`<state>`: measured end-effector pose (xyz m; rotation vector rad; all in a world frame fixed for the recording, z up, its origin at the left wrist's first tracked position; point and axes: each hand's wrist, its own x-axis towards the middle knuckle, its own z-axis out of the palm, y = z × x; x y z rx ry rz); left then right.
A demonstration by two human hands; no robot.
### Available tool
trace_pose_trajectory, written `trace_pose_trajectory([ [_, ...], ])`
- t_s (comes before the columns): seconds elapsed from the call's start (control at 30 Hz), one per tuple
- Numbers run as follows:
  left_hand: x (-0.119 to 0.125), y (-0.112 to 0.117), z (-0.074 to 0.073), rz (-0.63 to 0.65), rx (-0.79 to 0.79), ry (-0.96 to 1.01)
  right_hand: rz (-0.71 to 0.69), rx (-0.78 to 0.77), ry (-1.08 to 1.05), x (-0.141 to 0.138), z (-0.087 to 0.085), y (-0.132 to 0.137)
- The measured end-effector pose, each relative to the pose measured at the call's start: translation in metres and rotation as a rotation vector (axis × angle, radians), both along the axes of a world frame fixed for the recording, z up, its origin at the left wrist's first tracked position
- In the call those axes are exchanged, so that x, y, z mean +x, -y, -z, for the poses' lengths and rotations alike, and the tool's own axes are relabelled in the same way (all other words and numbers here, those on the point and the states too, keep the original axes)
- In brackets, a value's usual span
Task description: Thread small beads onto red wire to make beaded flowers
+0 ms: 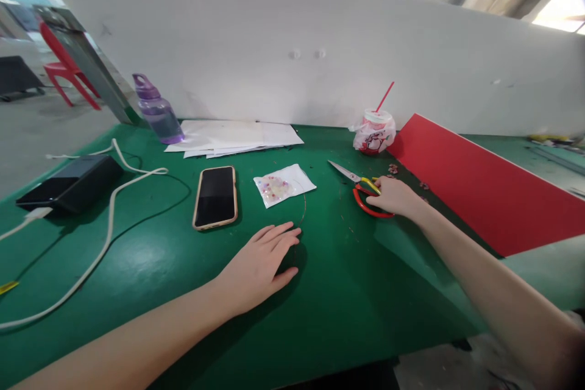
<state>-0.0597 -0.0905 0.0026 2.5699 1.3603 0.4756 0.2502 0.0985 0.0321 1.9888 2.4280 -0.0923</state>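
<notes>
My left hand (262, 262) lies palm down on the green table (150, 268), fingers stretched out, its fingertips at the end of a thin wire (304, 210) that curves up toward a small clear bag of beads (283, 185). My right hand (393, 196) rests on the red and yellow handles of a pair of scissors (354, 178), fingers curled over them; the blades point away to the left and lie flat on the table.
A phone (215, 196) lies face up left of the bead bag. Further left are a dark power bank (68, 183) with white cables (105, 237) and a purple bottle (158, 111). White papers (233, 136), a bagged drink cup (375, 131) and a red sheet (484, 186) stand toward the back and right.
</notes>
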Motion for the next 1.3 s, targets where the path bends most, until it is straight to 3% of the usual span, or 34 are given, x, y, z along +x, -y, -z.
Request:
trace_pose_trajectory([
  [0.17, -0.001, 0.000, -0.002, -0.031, -0.005, 0.003, 0.050, -0.033, -0.198, 0.004, 0.000, 0.012],
  [0.33, -0.001, -0.002, -0.002, -0.018, -0.042, -0.010, 0.181, -0.223, -0.871, -0.007, -0.009, 0.030],
  [0.43, -0.001, -0.001, -0.002, -0.011, -0.039, -0.011, 0.118, -0.316, -1.097, -0.025, -0.020, 0.045],
  [0.53, 0.000, -0.001, -0.004, 0.010, -0.035, -0.006, 0.069, -0.408, -1.073, -0.049, -0.029, 0.058],
  [0.63, 0.001, -0.001, -0.006, 0.025, -0.035, 0.003, -0.022, -0.403, -0.944, -0.073, -0.028, 0.061],
  [0.77, 0.001, -0.001, -0.006, 0.018, -0.032, -0.005, -0.107, -0.190, -0.746, -0.094, -0.013, 0.045],
  [0.83, 0.001, -0.001, -0.005, 0.016, -0.024, -0.002, -0.071, -0.119, -0.705, -0.101, -0.004, 0.035],
  [1.1, 0.000, -0.001, -0.002, 0.018, -0.011, -0.008, -0.004, -0.306, -0.929, -0.123, 0.017, 0.026],
  [1.3, 0.000, -0.001, -0.003, 0.019, -0.019, 0.011, 0.008, -0.420, -1.097, -0.132, 0.019, 0.025],
])
